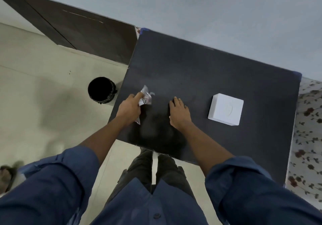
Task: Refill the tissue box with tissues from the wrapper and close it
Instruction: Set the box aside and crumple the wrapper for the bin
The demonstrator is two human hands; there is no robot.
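Observation:
A white square tissue box (225, 109) stands closed on the right part of the black table (200, 71), its top showing an oval opening. My left hand (129, 108) grips a crumpled clear plastic wrapper (146, 97) near the table's left edge; the wrapper looks flat and empty. My right hand (179, 114) lies palm down on the table, fingers together, holding nothing, about a hand's width left of the box.
A black round bin (102, 90) stands on the pale floor just left of the table. A dark wooden panel (83, 31) leans against the grey wall behind. A floral cloth (308, 120) lies to the right of the table.

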